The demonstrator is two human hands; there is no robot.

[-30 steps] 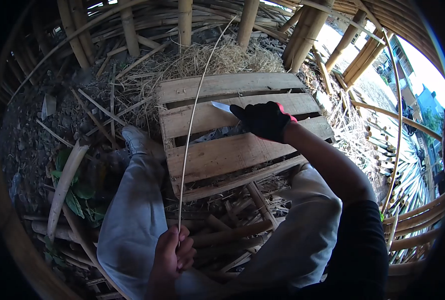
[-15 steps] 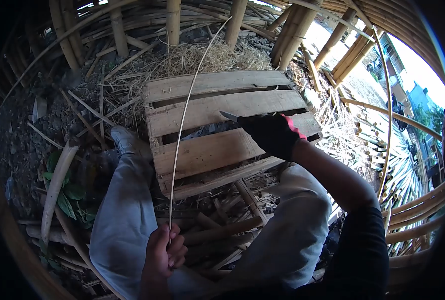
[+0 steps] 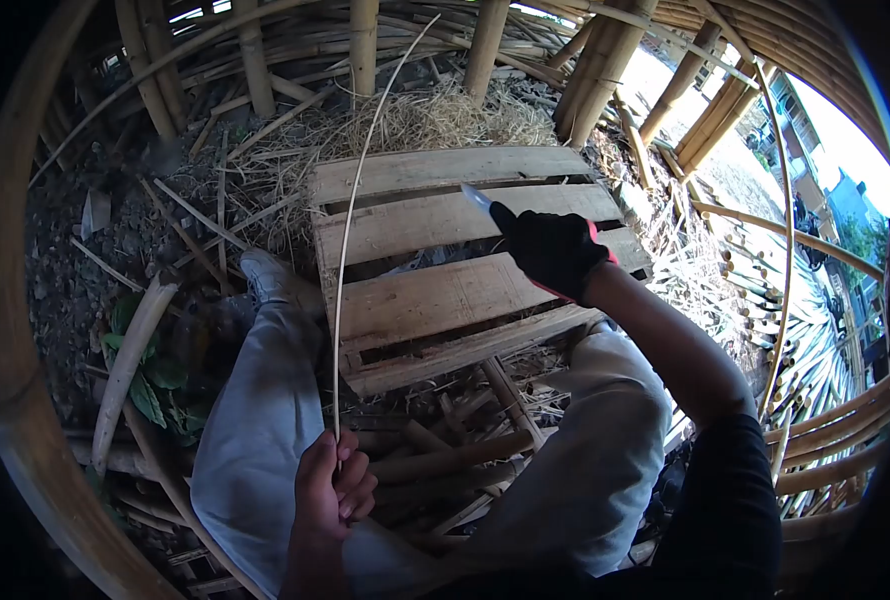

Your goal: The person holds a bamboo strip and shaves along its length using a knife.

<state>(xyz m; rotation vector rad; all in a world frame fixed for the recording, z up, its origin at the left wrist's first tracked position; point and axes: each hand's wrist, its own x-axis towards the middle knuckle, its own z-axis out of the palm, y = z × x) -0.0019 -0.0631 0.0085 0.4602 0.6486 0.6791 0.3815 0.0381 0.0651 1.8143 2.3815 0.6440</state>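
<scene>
My bare left hand is closed around the lower end of a long thin bamboo strip. The strip rises from my fist, bends slightly to the right near its tip, and passes over the left side of a slatted wooden platform. My right hand, in a black glove with red trim, grips a knife by its handle. The blade points up and to the left, above the platform's slats and apart from the strip. The glove hides most of the handle.
My legs straddle the platform's near side. Straw lies behind it, before upright bamboo posts. Cut bamboo poles are stacked at right. A split bamboo piece and green leaves lie at left.
The knife has lifted, and its blade now points more steeply upward. The strip's upper part has shifted left relative to the platform. The camera view has shifted slightly.
</scene>
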